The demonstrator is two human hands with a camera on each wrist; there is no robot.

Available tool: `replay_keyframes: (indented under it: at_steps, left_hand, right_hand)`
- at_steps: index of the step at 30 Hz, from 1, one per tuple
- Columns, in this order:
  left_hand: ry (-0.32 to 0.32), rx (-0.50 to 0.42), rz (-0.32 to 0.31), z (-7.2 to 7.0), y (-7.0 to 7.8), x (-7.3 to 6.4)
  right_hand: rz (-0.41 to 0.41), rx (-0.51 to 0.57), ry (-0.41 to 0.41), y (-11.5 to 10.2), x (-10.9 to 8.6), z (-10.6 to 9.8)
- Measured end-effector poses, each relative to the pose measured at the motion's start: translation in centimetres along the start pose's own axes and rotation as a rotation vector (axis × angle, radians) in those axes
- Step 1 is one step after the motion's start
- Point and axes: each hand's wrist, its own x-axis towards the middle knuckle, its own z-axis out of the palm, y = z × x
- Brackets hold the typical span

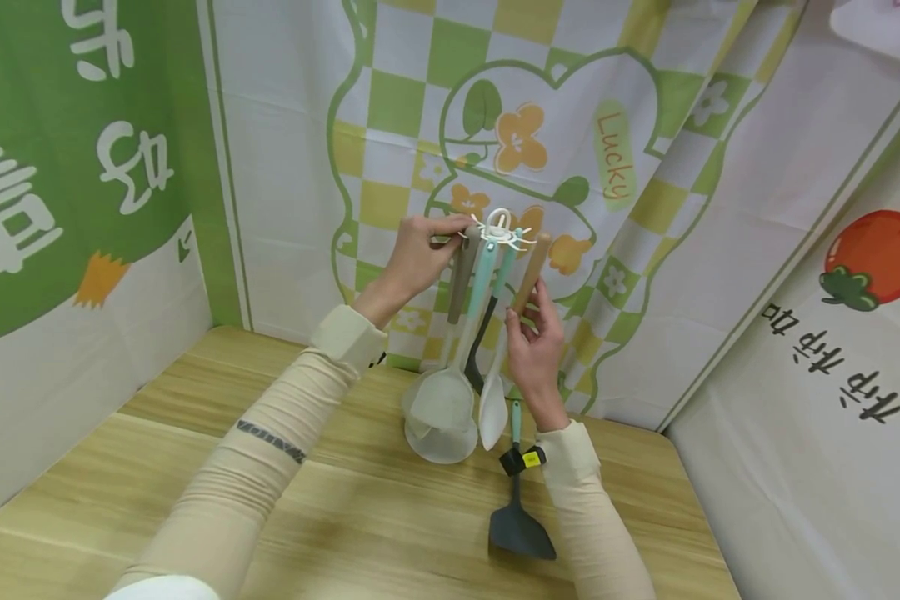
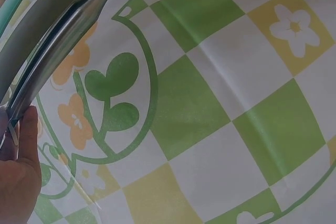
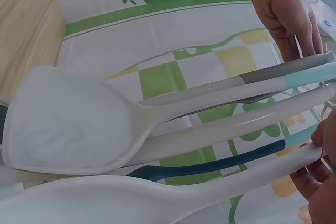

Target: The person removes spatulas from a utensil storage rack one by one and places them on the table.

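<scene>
A white utensil stand with a ring top (image 1: 499, 223) and several hooks stands against the curtain. My left hand (image 1: 422, 254) is at its left side, thumb and fingertips pinching the end of a steel-handled utensil (image 2: 58, 48) by a hook. A grey handle (image 2: 39, 22) lies alongside; the steel utensil's head is hidden. On the right, my right hand (image 1: 537, 346) grips the wooden handle (image 1: 532, 271) of a white spoon (image 3: 105, 198), its bowl down and handle top close to the hooks. A white turner (image 3: 73, 124) with a turquoise handle and a dark turquoise-handled utensil (image 3: 210, 166) hang between the hands.
A dark grey turner (image 1: 521, 531) with a turquoise handle lies on the wooden table (image 1: 360, 525), beside my right forearm. The stand's round white base (image 1: 442, 450) is under the hanging utensils. A checked curtain (image 1: 397, 108) hangs right behind, with printed walls on both sides.
</scene>
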Motion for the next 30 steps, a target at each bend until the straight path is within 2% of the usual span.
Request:
replay_keyframes:
  at_steps: [11, 19, 24, 30]
  left_hand:
    - [0.007, -0.007, -0.004, -0.1, 0.0, -0.1]
    - [0.004, -0.016, -0.002, 0.0, 0.1, -0.1]
    - [0.010, -0.022, 0.001, 0.0, 0.1, -0.1]
    - [0.011, -0.024, -0.006, 0.0, 0.1, -0.2]
  right_hand:
    - [0.005, 0.019, 0.006, 0.3, -0.3, -0.6]
    - [0.014, 0.015, -0.022, -2.5, -1.0, -0.8]
    - [0.044, 0.023, -0.028, -2.2, -1.2, -0.9]
    - [0.070, 0.032, -0.023, 0.5, -1.3, -1.3]
